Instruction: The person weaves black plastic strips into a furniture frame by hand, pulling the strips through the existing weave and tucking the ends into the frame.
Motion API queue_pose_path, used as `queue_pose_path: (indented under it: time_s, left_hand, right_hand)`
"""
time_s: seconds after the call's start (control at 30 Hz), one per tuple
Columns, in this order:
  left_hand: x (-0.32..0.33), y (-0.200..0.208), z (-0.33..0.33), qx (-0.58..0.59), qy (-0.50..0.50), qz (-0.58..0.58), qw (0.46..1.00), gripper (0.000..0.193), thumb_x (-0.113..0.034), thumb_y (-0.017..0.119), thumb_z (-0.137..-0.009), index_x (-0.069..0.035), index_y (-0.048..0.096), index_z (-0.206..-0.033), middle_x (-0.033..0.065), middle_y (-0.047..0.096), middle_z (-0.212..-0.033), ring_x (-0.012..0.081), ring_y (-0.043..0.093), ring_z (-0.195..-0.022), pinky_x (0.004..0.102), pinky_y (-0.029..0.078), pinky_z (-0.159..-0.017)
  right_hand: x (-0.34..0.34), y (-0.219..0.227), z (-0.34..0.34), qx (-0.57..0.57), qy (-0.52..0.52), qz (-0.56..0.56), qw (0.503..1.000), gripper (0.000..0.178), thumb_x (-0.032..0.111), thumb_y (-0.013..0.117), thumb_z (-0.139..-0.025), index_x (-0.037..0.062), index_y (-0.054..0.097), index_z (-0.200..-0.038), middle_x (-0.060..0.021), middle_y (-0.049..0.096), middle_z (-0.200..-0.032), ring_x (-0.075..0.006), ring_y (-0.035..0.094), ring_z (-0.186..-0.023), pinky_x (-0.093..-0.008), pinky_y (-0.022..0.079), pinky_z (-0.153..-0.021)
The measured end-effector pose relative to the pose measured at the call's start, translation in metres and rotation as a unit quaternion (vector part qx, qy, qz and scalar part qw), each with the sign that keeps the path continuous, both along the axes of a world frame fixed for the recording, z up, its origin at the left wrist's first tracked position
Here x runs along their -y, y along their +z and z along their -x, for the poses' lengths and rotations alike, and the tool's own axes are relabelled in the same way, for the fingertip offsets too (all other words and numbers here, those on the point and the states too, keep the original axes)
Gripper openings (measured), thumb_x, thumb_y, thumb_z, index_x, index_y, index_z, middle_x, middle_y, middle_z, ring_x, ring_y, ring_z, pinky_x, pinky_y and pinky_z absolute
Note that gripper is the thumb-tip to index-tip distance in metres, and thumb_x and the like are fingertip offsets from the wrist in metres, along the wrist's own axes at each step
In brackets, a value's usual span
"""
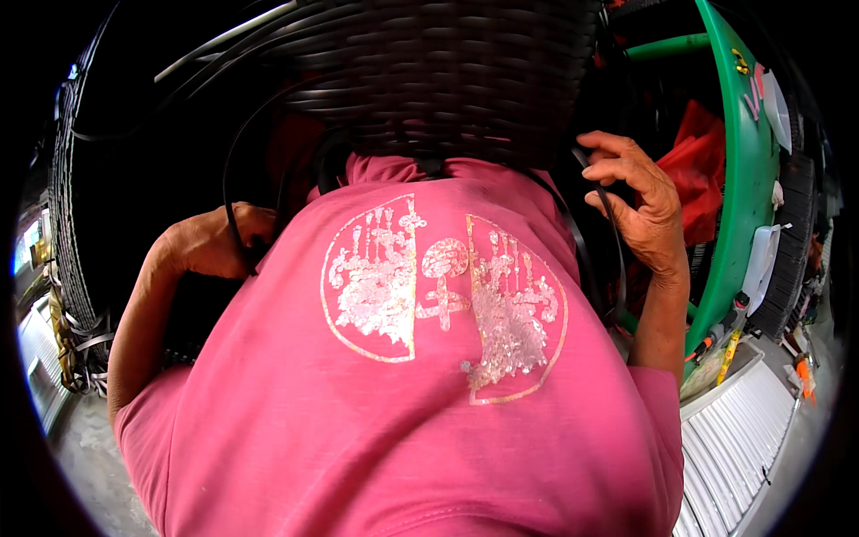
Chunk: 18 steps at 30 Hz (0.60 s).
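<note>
A black woven panel [456, 72] of flat strips rises right in front of my chest. On the right, my right hand [640, 197] is raised with fingers bent, pinching a thin black strip [617, 237] between thumb and fingers. This strip hangs down in a curve beside my shirt. My left hand [224, 240] is closed low on the left, against the side of my shirt. Another black strip [229, 183] arcs down across it. Its fingertips are hidden in shadow, so what it grips cannot be made out.
A green plastic chair or frame [734, 179] stands close on the right, with red cloth [700, 166] behind it. Nearby lie a yellow marked tool [729, 356] and a white ribbed panel [738, 438]. Dark woven material [67, 206] borders the left.
</note>
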<state>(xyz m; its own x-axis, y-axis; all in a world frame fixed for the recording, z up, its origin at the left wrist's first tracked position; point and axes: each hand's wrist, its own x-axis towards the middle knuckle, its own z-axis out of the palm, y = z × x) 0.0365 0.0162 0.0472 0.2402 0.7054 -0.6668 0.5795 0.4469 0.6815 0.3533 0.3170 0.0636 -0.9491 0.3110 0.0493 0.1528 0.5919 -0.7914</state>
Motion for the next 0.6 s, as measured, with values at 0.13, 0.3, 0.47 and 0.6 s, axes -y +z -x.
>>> queue_pose_path:
  time_s: [0.13, 0.3, 0.47, 0.6]
  left_hand:
    - [0.005, 0.006, 0.019, -0.07, 0.131, -0.01, 0.989, 0.017, -0.013, 0.072, -0.073, 0.0, 0.065, -0.083, 0.0043, 0.059, -0.061, 0.0153, 0.056, -0.054, 0.0263, 0.046, -0.054]
    - [-0.01, -0.015, 0.005, -0.103, 0.44, -0.209, 0.867, 0.021, -0.017, 0.064, -0.088, -0.002, 0.06, -0.074, -0.0019, 0.056, -0.06, 0.0054, 0.05, -0.054, 0.0207, 0.038, -0.049]
    - [-0.046, -0.036, -0.029, -0.002, 0.442, -0.132, 0.887, 0.044, -0.028, 0.072, -0.081, 0.004, 0.057, -0.108, 0.0083, 0.063, -0.086, 0.0135, 0.059, -0.078, 0.0272, 0.049, -0.07]
    - [-0.062, -0.054, -0.041, 0.005, 0.411, -0.172, 0.895, 0.048, -0.031, 0.074, -0.079, 0.003, 0.059, -0.109, 0.0113, 0.064, -0.095, 0.0174, 0.061, -0.088, 0.032, 0.05, -0.076]
  right_hand:
    - [0.005, -0.006, 0.0, -0.007, -0.024, -0.013, 1.0, 0.024, -0.01, 0.066, -0.071, 0.0049, 0.062, -0.09, -0.0084, 0.063, -0.11, -0.0172, 0.061, -0.088, -0.025, 0.049, -0.07]
    - [0.004, -0.017, 0.011, -0.06, -0.134, 0.086, 0.985, 0.037, 0.007, 0.067, -0.079, 0.0048, 0.057, -0.115, -0.0119, 0.06, -0.116, -0.0204, 0.06, -0.098, -0.0275, 0.049, -0.078]
    - [0.021, -0.031, 0.041, -0.047, -0.191, 0.021, 0.98, 0.085, 0.023, 0.079, -0.072, 0.0069, 0.031, -0.14, -0.0179, 0.057, -0.121, -0.0285, 0.057, -0.11, -0.0359, 0.049, -0.085]
    - [0.032, -0.026, 0.052, -0.042, -0.178, 0.0, 0.983, 0.097, 0.01, 0.079, -0.069, 0.0103, 0.018, -0.145, -0.0235, 0.049, -0.13, -0.0294, 0.055, -0.115, -0.0393, 0.046, -0.094]
